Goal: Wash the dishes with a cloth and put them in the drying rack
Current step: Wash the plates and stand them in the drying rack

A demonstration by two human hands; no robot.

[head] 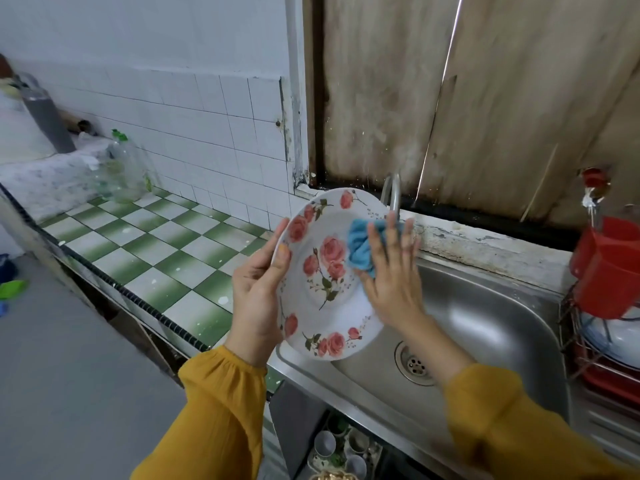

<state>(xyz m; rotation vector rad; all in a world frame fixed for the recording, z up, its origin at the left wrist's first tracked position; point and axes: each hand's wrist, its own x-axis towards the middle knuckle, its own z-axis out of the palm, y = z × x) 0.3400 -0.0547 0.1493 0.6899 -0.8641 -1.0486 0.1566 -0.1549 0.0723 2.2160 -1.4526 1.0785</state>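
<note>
left hand (pixel 256 292): grips the left rim of the rose-patterned plate (pixel 325 303); the thumb lies over the decorated face and the fingers are hidden behind the back.
right hand (pixel 391 271): held flat, with fingers straight and slightly spread, pressing the blue cloth (pixel 360 244) against the plate's face; no finger curls round the cloth.
rose-patterned plate: held between the two hands and tilted steeply, with its face turned toward the right hand; the lower rim hangs over the near-left edge of the sink.
blue cloth: bunched under the right palm and fingers, showing to the left of the fingers on the upper right part of the plate's face.
stainless steel sink (pixel 485 306): below and to the right of the right hand; its drain (pixel 415 363) lies close to the right forearm.
faucet (pixel 393 192): a curved spout just beyond the right fingertips, partly hidden by the plate's upper rim.
drying rack (pixel 581 341): a wire frame well to the right of the right hand, beside the sink; a pale dish shows inside it, and a red plastic container (pixel 609 268) sits tilted at its top.
tiled counter (pixel 156 251): green-and-white checks, to the left of the left hand.
clear plastic bottle (pixel 121 171): green-capped, far beyond the left hand, at the back of the counter against the white wall tiles.
sleeves (pixel 221 410): mustard yellow, gathered at both wrists.
cups (pixel 325 443): several on a shelf below the sink edge, between the two forearms.
</note>
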